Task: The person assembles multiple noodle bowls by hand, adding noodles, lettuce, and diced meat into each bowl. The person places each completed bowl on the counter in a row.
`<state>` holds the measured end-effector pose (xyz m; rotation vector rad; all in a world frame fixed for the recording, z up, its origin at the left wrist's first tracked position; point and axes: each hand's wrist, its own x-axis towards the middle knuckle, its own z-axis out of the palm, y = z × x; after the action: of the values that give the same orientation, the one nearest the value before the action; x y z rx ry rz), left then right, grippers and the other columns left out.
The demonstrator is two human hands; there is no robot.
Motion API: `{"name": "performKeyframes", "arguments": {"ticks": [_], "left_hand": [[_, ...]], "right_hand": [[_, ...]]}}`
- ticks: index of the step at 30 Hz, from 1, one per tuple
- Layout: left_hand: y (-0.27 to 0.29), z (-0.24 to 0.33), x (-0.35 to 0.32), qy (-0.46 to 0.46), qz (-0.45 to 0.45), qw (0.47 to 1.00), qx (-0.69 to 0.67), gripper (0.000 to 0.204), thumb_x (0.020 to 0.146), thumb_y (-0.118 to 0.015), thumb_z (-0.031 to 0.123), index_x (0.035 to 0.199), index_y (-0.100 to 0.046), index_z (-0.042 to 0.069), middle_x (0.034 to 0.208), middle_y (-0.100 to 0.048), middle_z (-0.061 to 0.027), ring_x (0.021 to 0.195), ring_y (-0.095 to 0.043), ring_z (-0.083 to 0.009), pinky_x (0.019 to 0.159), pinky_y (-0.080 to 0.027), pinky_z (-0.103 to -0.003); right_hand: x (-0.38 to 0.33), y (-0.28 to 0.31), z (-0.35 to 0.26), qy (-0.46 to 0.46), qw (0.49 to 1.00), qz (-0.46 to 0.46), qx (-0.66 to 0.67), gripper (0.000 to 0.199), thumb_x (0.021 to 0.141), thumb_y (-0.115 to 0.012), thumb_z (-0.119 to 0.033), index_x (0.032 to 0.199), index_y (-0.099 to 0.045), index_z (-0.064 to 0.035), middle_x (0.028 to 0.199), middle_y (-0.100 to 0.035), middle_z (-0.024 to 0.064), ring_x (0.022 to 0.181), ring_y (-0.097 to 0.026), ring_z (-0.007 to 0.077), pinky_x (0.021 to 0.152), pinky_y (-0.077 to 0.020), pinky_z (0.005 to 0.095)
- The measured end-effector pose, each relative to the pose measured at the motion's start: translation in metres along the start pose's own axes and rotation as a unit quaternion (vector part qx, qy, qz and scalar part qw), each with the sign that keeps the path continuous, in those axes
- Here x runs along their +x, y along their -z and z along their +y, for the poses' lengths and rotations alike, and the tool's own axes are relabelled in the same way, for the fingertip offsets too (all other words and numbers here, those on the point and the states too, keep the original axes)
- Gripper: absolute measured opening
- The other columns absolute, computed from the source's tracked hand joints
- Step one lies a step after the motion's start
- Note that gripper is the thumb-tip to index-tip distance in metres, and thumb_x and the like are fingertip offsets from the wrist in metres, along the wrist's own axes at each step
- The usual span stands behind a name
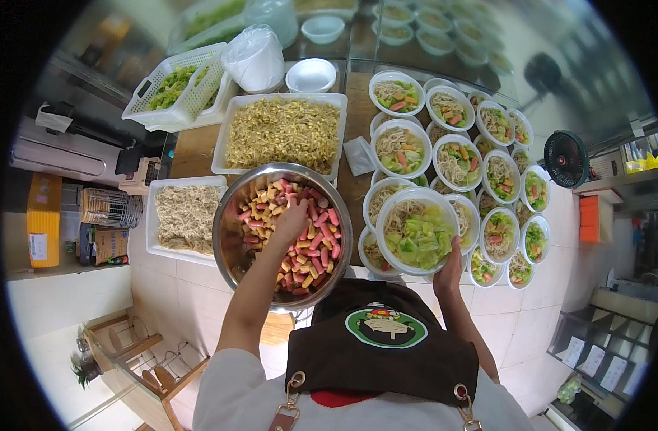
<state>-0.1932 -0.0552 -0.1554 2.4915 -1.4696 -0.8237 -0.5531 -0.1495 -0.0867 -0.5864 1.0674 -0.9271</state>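
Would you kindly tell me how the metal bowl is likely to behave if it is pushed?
The metal bowl would probably feel heavy, given the many pink and tan pieces in it. Its shiny surface looks stiff, perhaps slippery. The pieces lie loose, so they might shift.

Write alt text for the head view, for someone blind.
A person's left hand reaches into a round steel bowl of pink and tan food pieces; the right hand holds a round white plastic bowl topped with chopped green leaves. Similar bowls crowd the right; white rectangular trays sit left.
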Motion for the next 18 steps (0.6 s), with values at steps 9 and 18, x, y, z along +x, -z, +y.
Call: {"name": "performKeyframes", "arguments": {"ticks": [9, 18], "left_hand": [[-0.003, -0.011, 0.001, -0.082, 0.152, 0.952, -0.254, 0.027, 0.075, -0.064, 0.008, 0.099, -0.051, 0.003, 0.086, -0.058, -0.0107, 0.078, -0.059, -0.02, 0.067, -0.047, -0.031], [0.083, 0.253, -0.046, -0.369, -0.124, 0.899, -0.202, 0.036, 0.079, -0.063, 0.005, 0.112, -0.048, 0.002, 0.102, -0.051, -0.0121, 0.096, -0.054, -0.0232, 0.08, -0.046, -0.031]], "right_hand": [[0.01, 0.012, 0.011, 0.064, 0.979, 0.045, -0.188, 0.059, 0.094, -0.039, -0.044, 0.131, -0.038, 0.0023, 0.129, -0.047, 0.0147, 0.118, -0.045, 0.0221, 0.102, -0.0277, 0.0365], [-0.013, -0.007, -0.021, 0.034, 0.958, 0.023, -0.282, 0.065, 0.095, -0.029, -0.047, 0.139, -0.029, 0.0014, 0.14, -0.034, 0.017, 0.133, -0.026, 0.0256, 0.105, 0.0045, 0.0378]]}}
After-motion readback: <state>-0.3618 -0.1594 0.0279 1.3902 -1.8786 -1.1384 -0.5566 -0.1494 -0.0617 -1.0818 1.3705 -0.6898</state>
